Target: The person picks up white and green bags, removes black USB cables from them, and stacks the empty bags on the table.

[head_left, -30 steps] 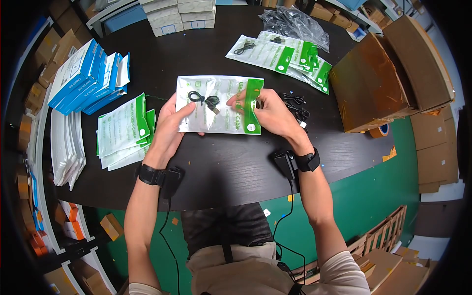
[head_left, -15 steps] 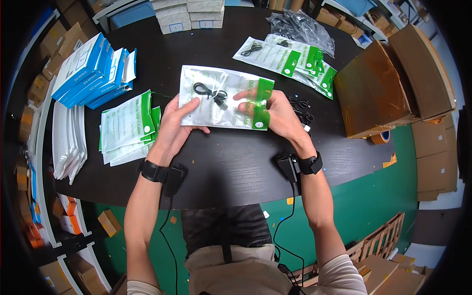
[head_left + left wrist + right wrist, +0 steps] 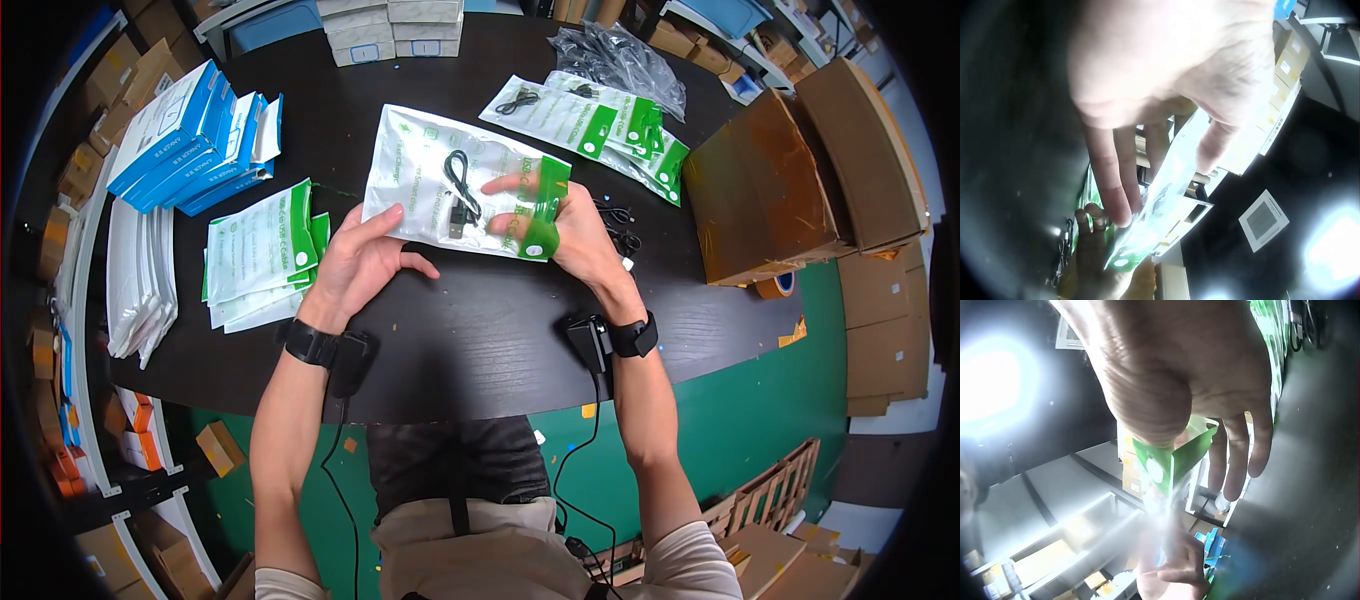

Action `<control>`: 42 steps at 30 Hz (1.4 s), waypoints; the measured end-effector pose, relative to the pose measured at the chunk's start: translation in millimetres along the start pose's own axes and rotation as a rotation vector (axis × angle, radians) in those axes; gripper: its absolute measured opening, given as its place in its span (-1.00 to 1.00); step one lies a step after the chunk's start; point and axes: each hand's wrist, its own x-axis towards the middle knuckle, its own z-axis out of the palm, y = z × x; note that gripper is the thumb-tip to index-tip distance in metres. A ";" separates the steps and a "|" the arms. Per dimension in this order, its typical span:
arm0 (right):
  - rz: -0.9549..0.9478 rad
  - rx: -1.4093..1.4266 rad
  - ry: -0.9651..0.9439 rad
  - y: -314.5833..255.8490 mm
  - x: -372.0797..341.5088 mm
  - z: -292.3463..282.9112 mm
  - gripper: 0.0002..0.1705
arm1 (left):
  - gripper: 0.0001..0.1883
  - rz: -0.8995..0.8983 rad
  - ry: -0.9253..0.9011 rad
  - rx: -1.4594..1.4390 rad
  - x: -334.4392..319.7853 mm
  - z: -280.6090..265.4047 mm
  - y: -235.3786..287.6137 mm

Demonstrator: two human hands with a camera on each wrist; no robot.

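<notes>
A clear-and-white plastic pouch [image 3: 415,185] with a green top band [image 3: 545,205] is held up above the table, tilted. Inside shows a coiled black USB cable [image 3: 460,190], its metal plug pointing down. My left hand [image 3: 355,260] pinches the pouch's lower left edge, thumb on the front and fingers behind. At the green end my right hand [image 3: 580,235] has thumb and forefinger inside the mouth, spread apart and visible through the plastic. In the right wrist view the mouth [image 3: 1179,453] gapes around them, while the other fingers [image 3: 1238,462] extend straight outside.
Similar pouches lie in a left pile [image 3: 255,245] and a back-right pile [image 3: 550,115]. Loose black cables [image 3: 620,230] lie beyond my right hand. Blue-and-white boxes [image 3: 175,130], white boxes [image 3: 390,30], a clear bag heap [image 3: 620,65] and a large carton [image 3: 750,190] stand around.
The pouch's left end has risen, tilting it. Inside, the cable has swung from lying sideways to upright and shifted toward the right hand. The left fingers have spread out below the pouch.
</notes>
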 end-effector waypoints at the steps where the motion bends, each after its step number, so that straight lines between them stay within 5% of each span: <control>1: -0.007 -0.002 -0.002 -0.5 0.0 -0.1 -0.57 | -0.54 0.000 0.000 0.000 -0.2 -0.6 -0.3; 12: -0.034 0.123 0.024 -6.7 -3.0 7.8 -0.47 | -0.37 0.008 -0.142 -0.211 -2.3 -6.3 -1.5; 23: 0.030 0.032 0.171 -5.9 -3.1 3.8 -0.66 | -0.44 -0.010 -0.173 -0.210 -1.6 -14.2 -2.1; 42: -0.046 0.124 0.217 -3.9 -1.3 6.9 -0.61 | -0.42 0.008 -0.122 -0.194 -2.0 -10.0 -0.1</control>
